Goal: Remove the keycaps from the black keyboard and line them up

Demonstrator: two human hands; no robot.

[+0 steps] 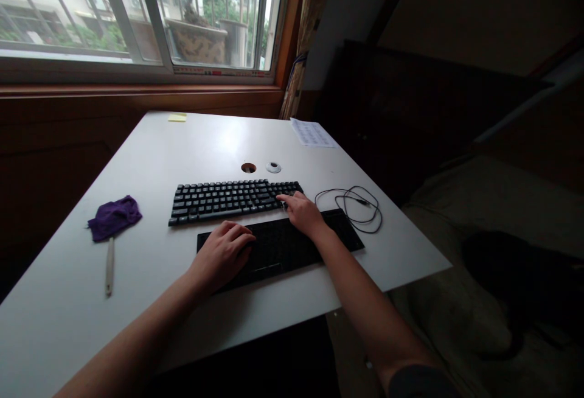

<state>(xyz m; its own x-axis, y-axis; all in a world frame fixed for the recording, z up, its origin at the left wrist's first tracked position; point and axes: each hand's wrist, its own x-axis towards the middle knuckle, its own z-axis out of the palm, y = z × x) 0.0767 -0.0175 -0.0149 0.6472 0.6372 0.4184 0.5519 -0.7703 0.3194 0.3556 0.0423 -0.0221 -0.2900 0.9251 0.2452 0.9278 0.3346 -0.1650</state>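
A black keyboard key panel (223, 198), full of dark keys, lies across the middle of the white desk. Just in front of it is a black rectangular keyboard casing (278, 246) with a raised rim. My left hand (225, 246) rests over the casing's left end, fingers loosely bent and the thumb apart from them. Over the right part of the key panel is my right hand (303, 210), its index finger reaching the keys left of the number block. The thumb is close below that finger, and whatever small thing lies between them is too hidden to name.
A coiled black cable (360, 206) lies right of the casing. On the left are a purple cloth (115, 218) and a pale thin handle (109, 267). Beyond the keys are a desk hole (249, 168), a round cover (273, 167), printed paper (314, 133) and a yellow note (177, 117).
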